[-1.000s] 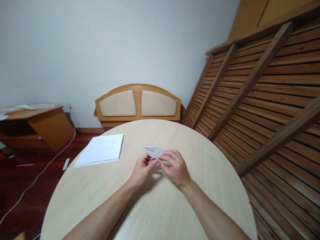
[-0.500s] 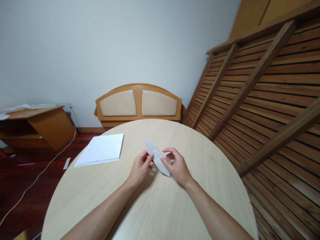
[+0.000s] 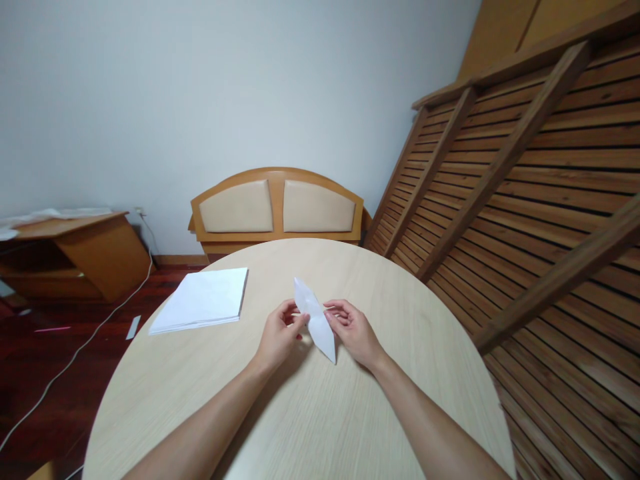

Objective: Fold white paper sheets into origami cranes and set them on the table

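Note:
A folded piece of white paper (image 3: pixel 316 321), long and pointed at both ends, is held between my two hands above the round table (image 3: pixel 400 400). My left hand (image 3: pixel 281 332) pinches its left edge, thumb on top and the other fingers curled behind. On the opposite edge, my right hand (image 3: pixel 353 332) grips the paper between thumb and fingers. One tip of the paper points away from me and the other towards me. The fingertips under the paper are partly hidden.
A stack of white paper sheets (image 3: pixel 203 300) lies on the table's left side. Behind the table stands a padded headboard (image 3: pixel 277 207). Wooden slatted panels (image 3: pixel 525 200) lean at the right. A low wooden cabinet (image 3: pixel 100 257) and a white cable (image 3: pixel 95 333) are at the left.
The folded paper has turned a little, its near tip swinging towards me and slightly left. My right hand has shifted slightly along its edge; my left hand keeps its pinch.

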`<state>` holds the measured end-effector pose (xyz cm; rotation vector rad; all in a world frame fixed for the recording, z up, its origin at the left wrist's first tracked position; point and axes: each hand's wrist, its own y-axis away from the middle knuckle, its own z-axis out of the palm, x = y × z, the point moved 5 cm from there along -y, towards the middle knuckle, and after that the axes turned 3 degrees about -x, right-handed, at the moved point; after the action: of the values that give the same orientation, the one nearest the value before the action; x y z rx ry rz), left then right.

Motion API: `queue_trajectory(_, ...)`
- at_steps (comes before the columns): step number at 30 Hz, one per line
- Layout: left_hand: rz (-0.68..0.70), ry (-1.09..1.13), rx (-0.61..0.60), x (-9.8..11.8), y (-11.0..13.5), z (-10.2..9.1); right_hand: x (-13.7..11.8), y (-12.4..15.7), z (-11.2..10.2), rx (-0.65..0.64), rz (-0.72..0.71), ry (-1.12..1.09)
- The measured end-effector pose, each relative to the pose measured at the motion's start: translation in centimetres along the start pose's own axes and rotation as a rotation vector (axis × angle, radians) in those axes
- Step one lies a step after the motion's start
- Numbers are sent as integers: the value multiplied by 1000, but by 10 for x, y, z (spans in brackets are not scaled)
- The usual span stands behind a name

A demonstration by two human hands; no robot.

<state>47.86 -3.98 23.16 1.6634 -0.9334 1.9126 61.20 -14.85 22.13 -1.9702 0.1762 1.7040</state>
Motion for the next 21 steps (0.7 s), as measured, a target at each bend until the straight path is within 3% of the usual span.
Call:
queue_trajectory(7,-68,19,13,-4,-4,-7,-16,3,3,-150,-173,288)
queue_trajectory(12,-87,-29,-40,-10,-3,-5,-17,5,5,-203,-203,397)
queue_trajectory(21,-38,-94,-139,-15,-1,0,-14,3,1,-162,-217,404)
